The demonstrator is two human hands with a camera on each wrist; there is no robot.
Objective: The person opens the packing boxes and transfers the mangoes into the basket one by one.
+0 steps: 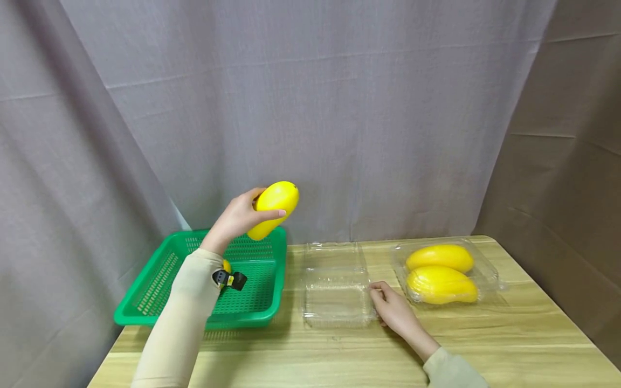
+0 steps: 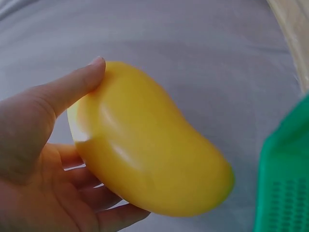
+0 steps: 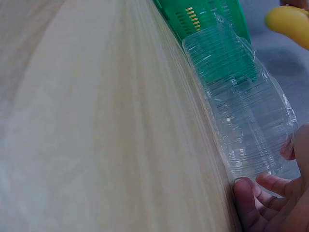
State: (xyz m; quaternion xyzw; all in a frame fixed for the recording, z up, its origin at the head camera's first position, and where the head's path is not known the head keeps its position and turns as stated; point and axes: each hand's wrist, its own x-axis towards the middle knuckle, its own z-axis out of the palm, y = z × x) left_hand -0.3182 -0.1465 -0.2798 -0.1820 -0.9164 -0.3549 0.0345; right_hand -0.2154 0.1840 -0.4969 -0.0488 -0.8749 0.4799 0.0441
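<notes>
Above the back of the green basket (image 1: 277, 291), my left hand (image 1: 242, 215) grips a yellow mango (image 1: 276, 200), thumb on one side and fingers on the other. The left wrist view shows the mango (image 2: 149, 145) whole, greenish at its tip. My right hand (image 1: 395, 310) is at the right edge of an open clear plastic clamshell container (image 1: 335, 302) on the table. In the right wrist view its fingertips hold the end of the container (image 3: 246, 121), one fingertip showing through the plastic. No fruit lies in this container. Part of another yellow fruit (image 1: 226, 265) shows in the basket behind my left wrist.
To the right, a second clear container (image 1: 490, 272) holds two yellow mangoes (image 1: 441, 283). The wooden table (image 1: 533, 334) ends at a grey curtain (image 1: 388, 134) behind, with more curtain on both sides. The basket stands at the table's left side.
</notes>
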